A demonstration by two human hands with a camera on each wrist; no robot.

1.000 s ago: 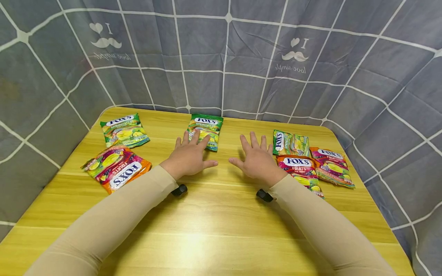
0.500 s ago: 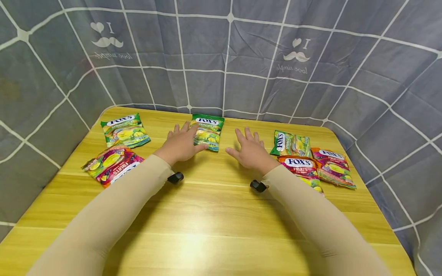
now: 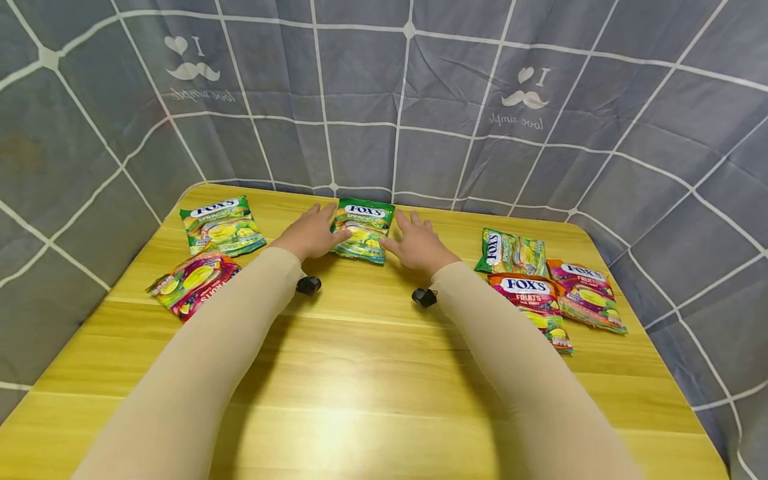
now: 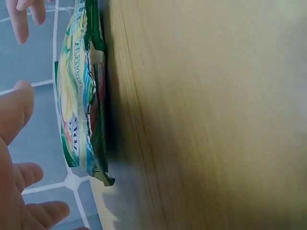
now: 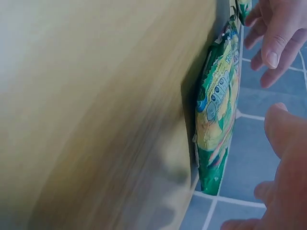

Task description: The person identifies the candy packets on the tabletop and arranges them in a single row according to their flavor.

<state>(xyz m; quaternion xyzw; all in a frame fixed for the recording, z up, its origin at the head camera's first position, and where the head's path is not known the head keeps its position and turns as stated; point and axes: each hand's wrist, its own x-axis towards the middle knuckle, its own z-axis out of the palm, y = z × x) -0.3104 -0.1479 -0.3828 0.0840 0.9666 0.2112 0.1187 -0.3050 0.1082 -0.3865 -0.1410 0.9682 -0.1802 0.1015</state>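
Observation:
A green bag of Fox's candy (image 3: pixel 362 233) lies flat at the back middle of the wooden table, between my two hands. My left hand (image 3: pixel 309 233) is at its left side, fingers spread and the thumb overlapping the bag's edge in the head view. On the other side my right hand (image 3: pixel 417 243) has its fingers extended, its thumb right at the bag's lower right edge. Both wrist views show the candy bag (image 4: pixel 79 91) lying on the table, with a gap between it and the fingers of the left hand (image 4: pixel 14 158) and the right hand (image 5: pixel 288 167).
At the left lie another green candy bag (image 3: pixel 222 227) and a red candy bag (image 3: pixel 195 283), partly behind the left sleeve. A green bag (image 3: pixel 519 253) and two red bags (image 3: pixel 528 300) lie close together at the right. A grey checked curtain (image 3: pixel 366 87) stands behind the table (image 3: pixel 348 373).
Both hands have moved forward over the table. The right hand has come left toward the middle green candy bag, and the left hand has shifted from over it to its left side.

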